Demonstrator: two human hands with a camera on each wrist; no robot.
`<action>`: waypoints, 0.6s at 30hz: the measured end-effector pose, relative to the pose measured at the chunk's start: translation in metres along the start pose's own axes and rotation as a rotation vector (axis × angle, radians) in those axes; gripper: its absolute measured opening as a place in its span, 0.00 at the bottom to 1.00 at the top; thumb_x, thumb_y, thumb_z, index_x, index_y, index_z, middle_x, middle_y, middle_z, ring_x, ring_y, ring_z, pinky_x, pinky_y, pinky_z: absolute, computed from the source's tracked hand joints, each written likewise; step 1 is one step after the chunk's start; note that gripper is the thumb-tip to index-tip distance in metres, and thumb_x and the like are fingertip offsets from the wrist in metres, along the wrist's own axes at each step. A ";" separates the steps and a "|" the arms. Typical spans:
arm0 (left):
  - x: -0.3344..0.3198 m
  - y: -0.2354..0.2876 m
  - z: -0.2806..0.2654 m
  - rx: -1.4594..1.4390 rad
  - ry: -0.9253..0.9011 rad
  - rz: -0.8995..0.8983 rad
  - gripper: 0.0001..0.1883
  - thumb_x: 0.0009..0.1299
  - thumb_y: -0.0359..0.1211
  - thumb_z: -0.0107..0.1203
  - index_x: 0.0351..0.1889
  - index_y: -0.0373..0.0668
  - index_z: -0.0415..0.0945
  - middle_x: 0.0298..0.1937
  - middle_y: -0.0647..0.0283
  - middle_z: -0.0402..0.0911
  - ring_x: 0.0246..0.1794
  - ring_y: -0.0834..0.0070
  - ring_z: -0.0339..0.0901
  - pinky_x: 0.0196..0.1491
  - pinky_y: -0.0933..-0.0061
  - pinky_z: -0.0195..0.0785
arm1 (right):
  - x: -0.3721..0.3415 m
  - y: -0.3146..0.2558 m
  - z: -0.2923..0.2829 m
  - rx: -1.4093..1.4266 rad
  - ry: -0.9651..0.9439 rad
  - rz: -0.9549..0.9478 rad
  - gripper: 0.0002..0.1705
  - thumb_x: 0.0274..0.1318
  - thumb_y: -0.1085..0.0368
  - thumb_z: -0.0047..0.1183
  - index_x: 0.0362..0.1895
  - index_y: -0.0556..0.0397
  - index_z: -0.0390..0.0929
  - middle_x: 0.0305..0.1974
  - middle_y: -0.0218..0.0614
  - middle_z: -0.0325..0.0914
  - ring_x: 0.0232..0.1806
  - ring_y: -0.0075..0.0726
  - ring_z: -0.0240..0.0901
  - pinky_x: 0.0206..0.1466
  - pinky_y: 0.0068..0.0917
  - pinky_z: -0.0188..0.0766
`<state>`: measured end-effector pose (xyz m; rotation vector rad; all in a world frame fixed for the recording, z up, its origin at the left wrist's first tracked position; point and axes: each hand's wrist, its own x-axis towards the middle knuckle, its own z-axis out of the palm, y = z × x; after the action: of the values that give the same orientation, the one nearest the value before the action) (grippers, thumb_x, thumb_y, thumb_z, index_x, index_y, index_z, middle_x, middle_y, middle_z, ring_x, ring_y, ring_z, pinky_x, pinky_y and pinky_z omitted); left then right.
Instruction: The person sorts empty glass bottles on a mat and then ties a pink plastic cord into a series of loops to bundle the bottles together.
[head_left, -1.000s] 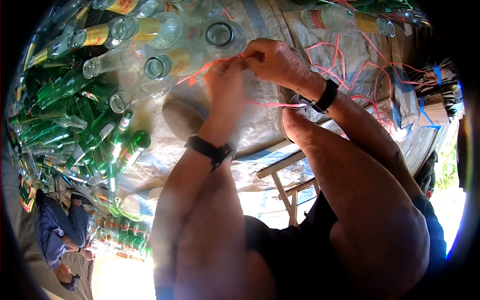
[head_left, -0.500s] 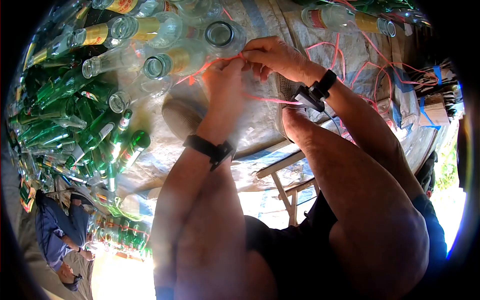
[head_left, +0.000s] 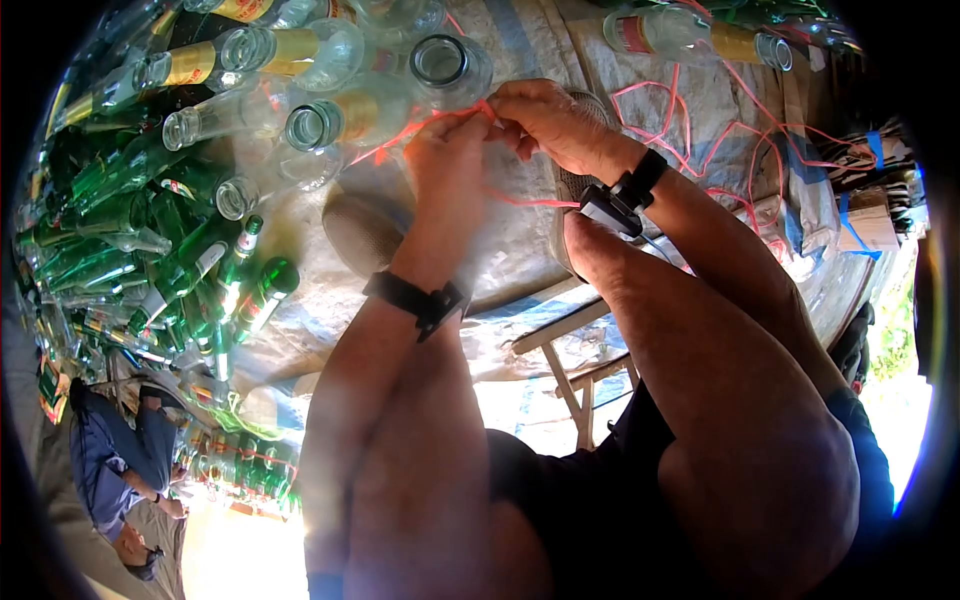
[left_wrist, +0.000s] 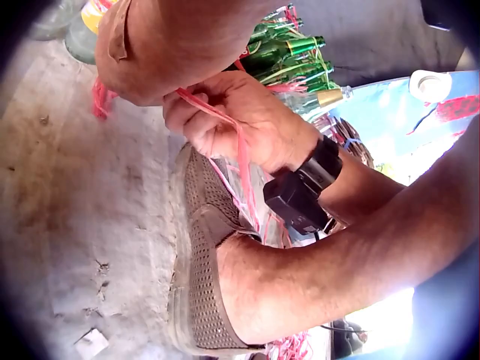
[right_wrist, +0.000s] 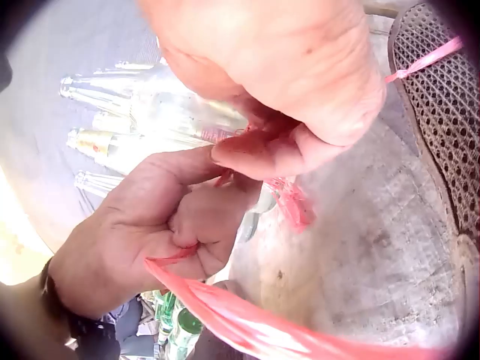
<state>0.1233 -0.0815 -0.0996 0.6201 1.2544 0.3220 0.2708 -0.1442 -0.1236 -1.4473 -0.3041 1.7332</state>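
Note:
Pink plastic twine (head_left: 412, 130) runs along the clear glass bottles (head_left: 365, 115) to both hands, which meet beside an upright bottle (head_left: 472, 88). My left hand (head_left: 445, 165) curls its fingers round the twine; a flat strand (right_wrist: 225, 311) trails out from under them. Close against it, my right hand (head_left: 555, 125) pinches twine between thumb and fingers, with a frayed pink tuft (right_wrist: 294, 206) hanging just below. From the left wrist, a pink strand (left_wrist: 225, 116) crosses the right hand's fingers. The exact crossing of strands is hidden between the fingertips.
Many green bottles (head_left: 190, 270) lie piled at the left. Loose twine (head_left: 735, 135) spreads over the ground sheet (head_left: 520, 255) at the right. My shoes (head_left: 365, 230) flank the work. A wooden frame (head_left: 560, 330) lies nearby, and another person (head_left: 120, 450) sits at lower left.
My right hand has shifted slightly and its wrist has turned, showing more of the wrist device. Its fingers, looser half a second ago, are drawn closer in. The left hand stays nearly in place.

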 end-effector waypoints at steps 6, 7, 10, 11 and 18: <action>-0.002 0.003 -0.010 0.022 -0.002 -0.051 0.05 0.72 0.30 0.64 0.43 0.40 0.83 0.30 0.68 0.79 0.17 0.90 0.61 0.18 0.83 0.45 | 0.009 -0.006 0.001 -0.012 0.088 -0.002 0.12 0.68 0.58 0.55 0.37 0.54 0.81 0.26 0.27 0.74 0.26 0.22 0.72 0.24 0.23 0.70; -0.003 0.004 -0.012 0.022 -0.002 -0.051 0.05 0.72 0.30 0.64 0.43 0.40 0.83 0.30 0.68 0.79 0.17 0.90 0.61 0.18 0.83 0.45 | 0.011 -0.007 0.002 0.000 0.119 -0.011 0.13 0.67 0.59 0.55 0.36 0.57 0.81 0.25 0.31 0.74 0.24 0.26 0.72 0.24 0.27 0.70; -0.004 0.006 -0.015 0.011 0.002 -0.069 0.06 0.72 0.29 0.63 0.44 0.40 0.83 0.29 0.68 0.77 0.17 0.90 0.61 0.18 0.82 0.44 | 0.019 -0.006 0.005 0.037 0.189 -0.045 0.14 0.66 0.61 0.55 0.33 0.61 0.79 0.24 0.35 0.74 0.21 0.31 0.71 0.25 0.31 0.71; -0.005 0.007 -0.016 0.001 0.000 -0.074 0.06 0.72 0.29 0.64 0.44 0.41 0.83 0.29 0.69 0.77 0.17 0.90 0.61 0.18 0.82 0.43 | 0.021 -0.005 0.005 0.064 0.228 -0.069 0.14 0.65 0.61 0.55 0.32 0.61 0.79 0.24 0.35 0.74 0.20 0.32 0.71 0.25 0.31 0.72; -0.005 0.011 -0.019 -0.021 0.020 -0.117 0.06 0.71 0.30 0.65 0.44 0.42 0.84 0.28 0.71 0.76 0.17 0.90 0.61 0.18 0.82 0.42 | 0.022 -0.010 0.007 0.120 0.254 -0.043 0.13 0.65 0.63 0.55 0.32 0.61 0.77 0.26 0.34 0.72 0.24 0.32 0.72 0.27 0.31 0.78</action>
<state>0.1046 -0.0706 -0.0923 0.5243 1.2989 0.2445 0.2693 -0.1204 -0.1302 -1.5402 -0.0927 1.4871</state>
